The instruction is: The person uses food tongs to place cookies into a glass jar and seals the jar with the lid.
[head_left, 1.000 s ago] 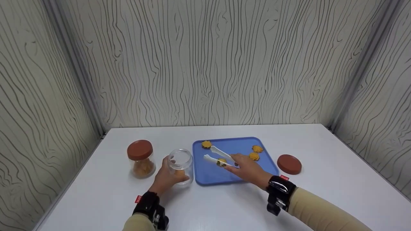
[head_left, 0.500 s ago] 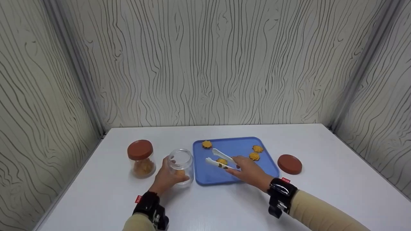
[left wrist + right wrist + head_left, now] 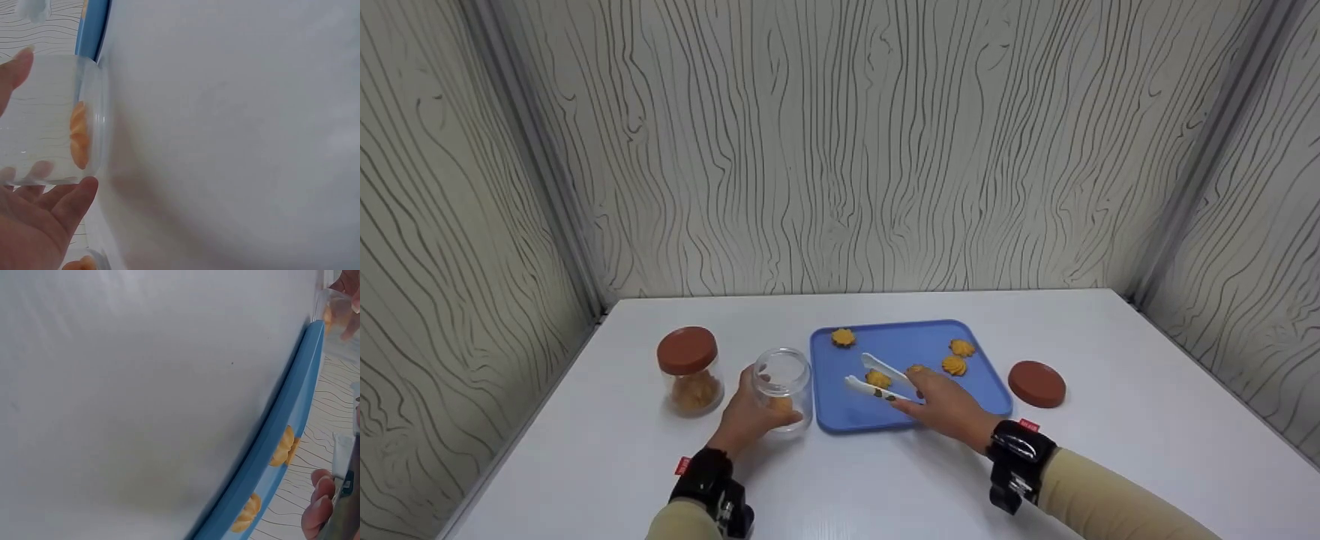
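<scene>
My left hand (image 3: 744, 417) grips a clear open jar (image 3: 786, 382), upright beside the left edge of the blue tray (image 3: 847, 417). One orange-yellow cookie (image 3: 79, 135) lies at the jar's bottom in the left wrist view. White tongs (image 3: 858, 385) with a dark pattern are held in my right hand (image 3: 949, 405) over the tray. The tongs' tips are spread, and a swirled cookie (image 3: 878, 379) lies between the two arms; whether they touch it I cannot tell. Another cookie (image 3: 917, 370) is partly hidden behind my right fingers.
Farther left stands a second jar (image 3: 695, 390) with cookies inside and a red-brown lid (image 3: 687, 350) on. A loose lid (image 3: 1036, 383) lies right of the tray. One cookie (image 3: 844, 337) sits at the tray's far left; two more (image 3: 954, 365) lie at its right.
My right hand and the tongs have shifted slightly right and toward me. The cookie between the tongs' arms has come more into sight. My left hand and the jar stay put.
</scene>
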`<state>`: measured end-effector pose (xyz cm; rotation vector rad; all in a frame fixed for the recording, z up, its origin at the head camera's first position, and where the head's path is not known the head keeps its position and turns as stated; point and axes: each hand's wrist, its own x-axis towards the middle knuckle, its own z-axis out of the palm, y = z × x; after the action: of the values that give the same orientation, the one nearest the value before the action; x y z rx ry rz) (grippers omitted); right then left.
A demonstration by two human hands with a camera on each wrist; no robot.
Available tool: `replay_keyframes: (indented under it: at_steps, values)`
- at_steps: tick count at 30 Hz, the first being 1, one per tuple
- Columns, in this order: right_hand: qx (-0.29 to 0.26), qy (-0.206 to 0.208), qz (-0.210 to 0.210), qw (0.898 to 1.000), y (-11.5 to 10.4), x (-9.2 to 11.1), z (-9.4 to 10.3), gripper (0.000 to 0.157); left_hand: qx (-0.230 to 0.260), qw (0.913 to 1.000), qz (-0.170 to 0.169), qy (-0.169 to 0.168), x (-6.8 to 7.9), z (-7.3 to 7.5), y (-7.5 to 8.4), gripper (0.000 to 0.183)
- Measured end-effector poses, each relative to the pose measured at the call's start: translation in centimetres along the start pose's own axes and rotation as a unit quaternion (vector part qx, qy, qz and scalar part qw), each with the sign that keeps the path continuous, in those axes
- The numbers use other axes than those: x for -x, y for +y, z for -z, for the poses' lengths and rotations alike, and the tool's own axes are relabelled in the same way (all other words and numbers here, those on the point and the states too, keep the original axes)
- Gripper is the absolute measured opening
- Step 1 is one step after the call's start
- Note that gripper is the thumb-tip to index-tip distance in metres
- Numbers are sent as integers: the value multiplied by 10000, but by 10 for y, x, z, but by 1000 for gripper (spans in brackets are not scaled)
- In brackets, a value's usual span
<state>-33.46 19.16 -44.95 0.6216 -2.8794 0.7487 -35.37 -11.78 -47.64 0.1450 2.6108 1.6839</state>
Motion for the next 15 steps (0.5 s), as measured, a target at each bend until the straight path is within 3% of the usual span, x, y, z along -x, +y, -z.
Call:
replay_keyframes:
  at_steps: [11, 15]
  values:
    - [27, -110, -358, 9993, 2, 3, -2, 62, 41, 10000, 14, -46, 2, 1, 2, 104]
    - [39, -100, -468, 9988, 2, 3, -3, 60, 24, 10000, 55, -46, 2, 1, 2, 104]
